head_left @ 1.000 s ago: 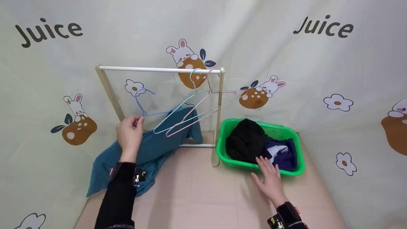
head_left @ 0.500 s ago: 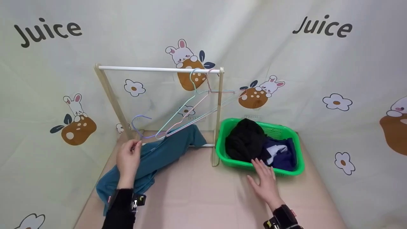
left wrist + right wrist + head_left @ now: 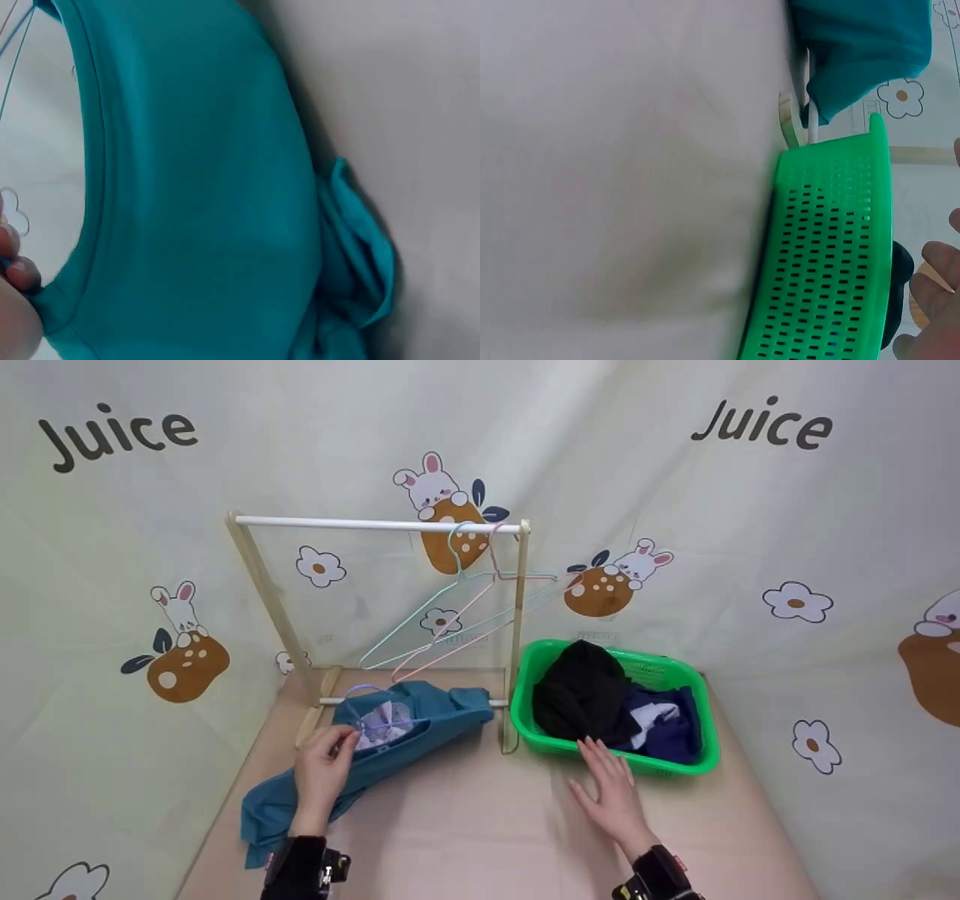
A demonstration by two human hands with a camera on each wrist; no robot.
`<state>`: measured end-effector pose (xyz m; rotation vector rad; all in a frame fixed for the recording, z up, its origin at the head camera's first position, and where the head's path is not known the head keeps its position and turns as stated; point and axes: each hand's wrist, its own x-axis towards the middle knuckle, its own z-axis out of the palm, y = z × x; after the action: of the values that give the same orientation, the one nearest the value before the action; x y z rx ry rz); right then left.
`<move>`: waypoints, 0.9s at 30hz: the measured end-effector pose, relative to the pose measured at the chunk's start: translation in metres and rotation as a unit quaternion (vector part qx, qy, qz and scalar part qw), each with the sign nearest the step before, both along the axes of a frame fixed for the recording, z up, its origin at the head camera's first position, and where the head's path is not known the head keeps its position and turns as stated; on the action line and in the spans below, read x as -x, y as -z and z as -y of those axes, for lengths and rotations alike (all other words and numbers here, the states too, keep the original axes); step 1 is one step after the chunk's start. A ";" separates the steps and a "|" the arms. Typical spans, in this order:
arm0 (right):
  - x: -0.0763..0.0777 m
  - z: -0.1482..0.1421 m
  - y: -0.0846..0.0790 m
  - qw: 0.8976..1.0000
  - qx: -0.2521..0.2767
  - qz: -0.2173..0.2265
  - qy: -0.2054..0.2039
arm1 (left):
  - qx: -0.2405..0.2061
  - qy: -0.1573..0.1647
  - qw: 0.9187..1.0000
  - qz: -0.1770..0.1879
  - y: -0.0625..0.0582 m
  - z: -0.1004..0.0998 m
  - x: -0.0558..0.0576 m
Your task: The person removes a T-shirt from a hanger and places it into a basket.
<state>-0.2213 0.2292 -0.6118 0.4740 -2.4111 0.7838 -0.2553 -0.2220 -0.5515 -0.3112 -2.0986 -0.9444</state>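
Note:
A teal shirt (image 3: 405, 754) lies low across the foot of the rack, a purple clothes hanger (image 3: 390, 726) inside its shoulders with the hook out of the neckline. My left hand (image 3: 322, 769) pinches the hanger at the left side of the neck opening. In the left wrist view, its fingertips (image 3: 22, 274) are right at the collar of the shirt (image 3: 187, 165). My right hand (image 3: 615, 806) is open, fingers spread, by the front rim of the green basket (image 3: 675, 769); nothing is in it. Most of the hanger's lower part is hidden by cloth.
A rack with a white top rail (image 3: 322, 522) stands at the back. From its right end hang a mint hanger (image 3: 409, 621) and a pink hanger (image 3: 457, 619). The basket holds a black garment (image 3: 581, 694) and a navy one (image 3: 675, 735). A printed curtain (image 3: 600, 472) surrounds the table.
My left hand has come down and slightly right, lowering the hanger and shirt toward the table; the neckline now faces up. The right hand has drifted slightly left and down.

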 end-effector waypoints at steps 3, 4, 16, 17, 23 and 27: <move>0.002 0.008 -0.003 1.000 0.004 -0.006 -0.025 | 0.026 0.040 0.999 -0.023 0.002 -0.007 -0.002; 0.002 0.011 -0.004 0.999 0.005 -0.007 -0.034 | 0.031 0.051 0.998 -0.030 0.002 -0.010 -0.003; 0.005 0.041 -0.021 0.995 0.021 0.015 -0.092 | 0.057 0.105 0.990 -0.073 -0.009 -0.045 -0.020; 0.004 0.043 -0.022 0.995 0.022 0.020 -0.096 | 0.055 0.109 0.990 -0.075 -0.009 -0.048 -0.022; 0.000 0.049 -0.020 0.993 0.023 0.025 -0.110 | 0.034 0.147 0.985 -0.085 -0.008 -0.065 -0.027; -0.001 0.049 -0.019 0.992 0.024 0.031 -0.120 | 0.025 0.160 0.983 -0.084 -0.005 -0.076 -0.028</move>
<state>-0.2199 0.1797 -0.5928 0.7411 -2.4151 0.9694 -0.2274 -0.1461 -0.5469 -0.7472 -1.9515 -1.0118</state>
